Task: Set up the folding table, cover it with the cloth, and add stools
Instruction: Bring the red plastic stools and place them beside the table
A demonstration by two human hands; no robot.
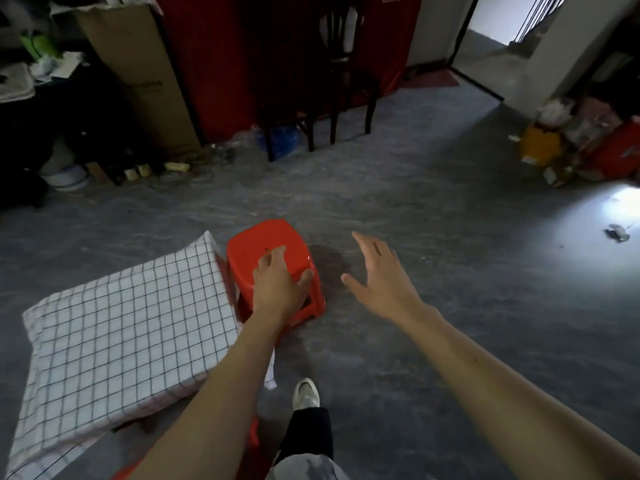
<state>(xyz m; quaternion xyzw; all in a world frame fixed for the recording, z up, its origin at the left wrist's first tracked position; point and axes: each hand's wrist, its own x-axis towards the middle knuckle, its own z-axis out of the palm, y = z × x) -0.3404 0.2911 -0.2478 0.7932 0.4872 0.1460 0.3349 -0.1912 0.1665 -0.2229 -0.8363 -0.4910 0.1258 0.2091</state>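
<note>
The low folding table stands at the lower left, covered by a white cloth with a black grid (128, 327). A red plastic stool (256, 247) stands on the grey floor at the table's far right corner. My left hand (278, 282) grips the stool's near right edge, fingers over the seat and thumb down its side. My right hand (379, 271) hovers to the right of the stool with its fingers spread and holds nothing. Part of another red stool (254, 436) shows under my left forearm, mostly hidden.
A dark wooden chair (322, 98) stands in front of a red curtain at the back. A tall cardboard box (138, 74) leans at the back left amid clutter. Bags and boxes (568, 147) pile at the right wall. My shoe (304, 393) is on the floor below the stool.
</note>
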